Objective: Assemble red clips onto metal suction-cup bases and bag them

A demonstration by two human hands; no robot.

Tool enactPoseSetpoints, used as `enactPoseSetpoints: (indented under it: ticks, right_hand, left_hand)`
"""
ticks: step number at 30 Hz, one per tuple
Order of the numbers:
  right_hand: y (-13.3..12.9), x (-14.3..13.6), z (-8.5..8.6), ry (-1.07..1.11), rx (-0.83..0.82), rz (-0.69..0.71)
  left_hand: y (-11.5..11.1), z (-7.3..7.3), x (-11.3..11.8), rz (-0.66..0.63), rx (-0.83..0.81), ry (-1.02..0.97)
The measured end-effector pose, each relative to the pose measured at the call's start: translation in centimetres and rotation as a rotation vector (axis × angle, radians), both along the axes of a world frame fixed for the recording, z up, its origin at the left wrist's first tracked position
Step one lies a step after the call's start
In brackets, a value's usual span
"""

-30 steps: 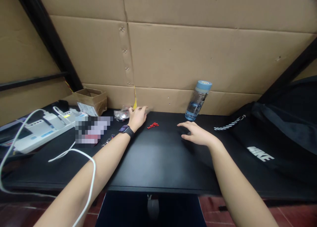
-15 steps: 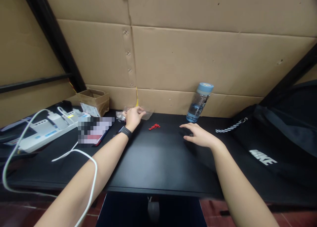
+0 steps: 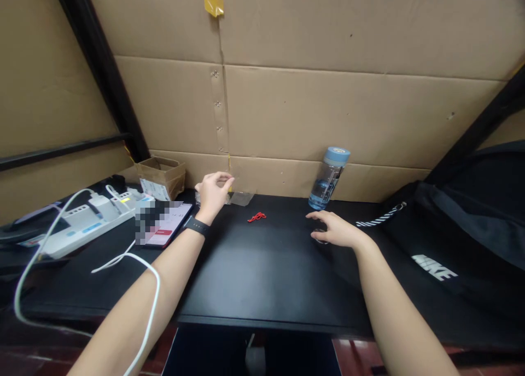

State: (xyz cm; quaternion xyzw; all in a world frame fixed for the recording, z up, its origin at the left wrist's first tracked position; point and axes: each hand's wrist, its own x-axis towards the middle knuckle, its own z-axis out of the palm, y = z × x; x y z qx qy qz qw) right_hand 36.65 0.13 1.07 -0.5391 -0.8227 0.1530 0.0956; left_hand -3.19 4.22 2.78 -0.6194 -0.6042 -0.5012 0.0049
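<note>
Flanking a red cord (image 3: 257, 217), left hand (image 3: 215, 193) and right hand (image 3: 334, 231) are stretching over a black desk (image 3: 241, 288)

The left hand is bending its fingers, thumb and fingertips close together, just beside clear plastic (image 3: 244, 199) that is lying at the far edge of the desk; whether it is pinching any of it, I cannot tell. The right hand is arching open, thumb and fingers apart, gripping nothing visible, and a small object (image 3: 321, 241) is showing partly under it, too hidden to identify. Between the hands, the red cord is lying bunched.

A dark watch band (image 3: 197, 226) is circling the left wrist. Beyond the right hand, a blue-capped bottle (image 3: 322, 186) is standing near the cardboard wall (image 3: 287, 119), holding some liquid. Farther right, a black bag (image 3: 471, 245) is spreading over the desk, a striped strap (image 3: 381, 217) lying at its left.

On the left, a phone (image 3: 178, 218) is lying partly pixelated, and a white power strip (image 3: 80, 238) is sitting beyond it. A small cardboard box (image 3: 175, 180) is standing in the far left, while a white cable (image 3: 154, 294) is curving across the left forearm.
</note>
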Motion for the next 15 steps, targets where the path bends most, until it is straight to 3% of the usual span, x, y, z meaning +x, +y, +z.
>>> enactPoseSetpoints:
  ticks: [3,6,12,15]
  right_hand:
    - [0.0,0.6,0.1,-0.021,-0.051,-0.014]
    - [0.0,1.1,0.3,-0.047,-0.106,-0.019]
    - [0.3,1.4,0.2,-0.037,-0.154,-0.038]
    - [0.4,1.5,0.2,-0.028,-0.155,-0.042]
  left_hand:
    - [-0.9,0.4,1.1,-0.014,0.133,0.025]
    - [-1.7,0.2,3.0,-0.090,0.167,0.112]
    - [-3.5,-2.2,7.4,-0.512,0.196,0.481]
    - [-4.1,-3.8,9.3,-0.642,0.130,0.601]
